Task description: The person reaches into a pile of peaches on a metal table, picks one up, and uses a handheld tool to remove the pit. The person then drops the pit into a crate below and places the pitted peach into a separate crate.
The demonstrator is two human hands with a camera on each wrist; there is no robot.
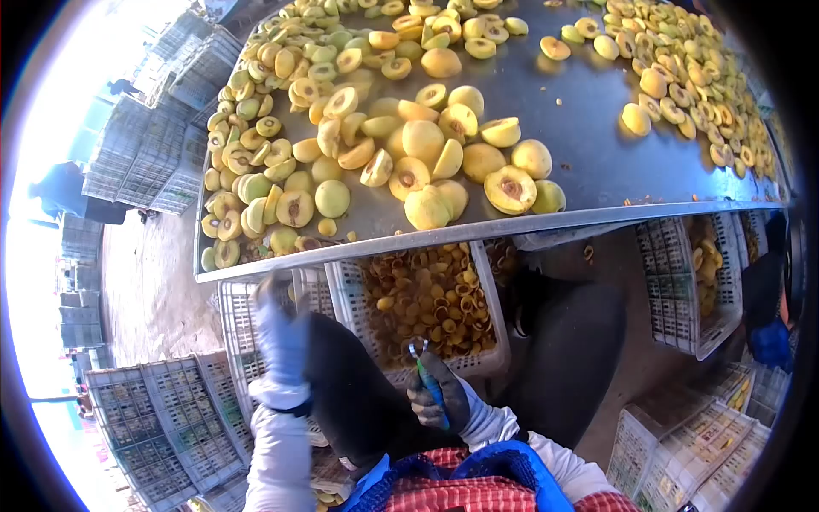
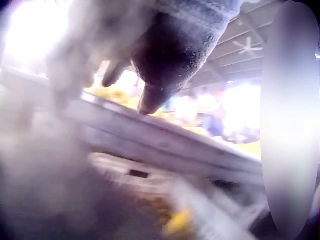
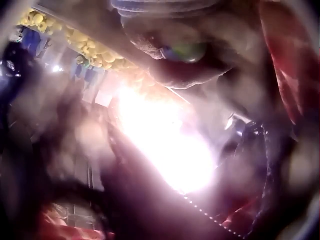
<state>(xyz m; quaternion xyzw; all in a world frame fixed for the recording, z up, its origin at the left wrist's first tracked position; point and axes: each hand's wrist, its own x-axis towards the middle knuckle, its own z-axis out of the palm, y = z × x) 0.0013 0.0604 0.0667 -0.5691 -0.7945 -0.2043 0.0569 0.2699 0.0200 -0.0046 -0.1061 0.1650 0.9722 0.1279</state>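
My right hand (image 1: 445, 397), in a dark glove, grips a pitting tool (image 1: 432, 386) with a green and blue handle and a looped metal tip pointing up. In the right wrist view, part of the green handle (image 3: 187, 51) shows between the gloved fingers. My left hand (image 1: 280, 320) is blurred just below the near table edge; its dark gloved fingers (image 2: 167, 65) hang loosely in the left wrist view, with nothing seen in them. Halved yellow stone fruit (image 1: 509, 189), many with brown pits, lie on the metal table (image 1: 580, 128). A blurred yellow piece (image 2: 178, 221) shows over a crate.
Below the table edge, between my knees, a white crate (image 1: 503, 341) holds fruit halves. Another crate (image 1: 239, 324) stands beside it at left. More crates are stacked at left (image 1: 162, 427) and lower right (image 1: 682, 452). A second fruit heap (image 1: 682, 85) covers the table's right side.
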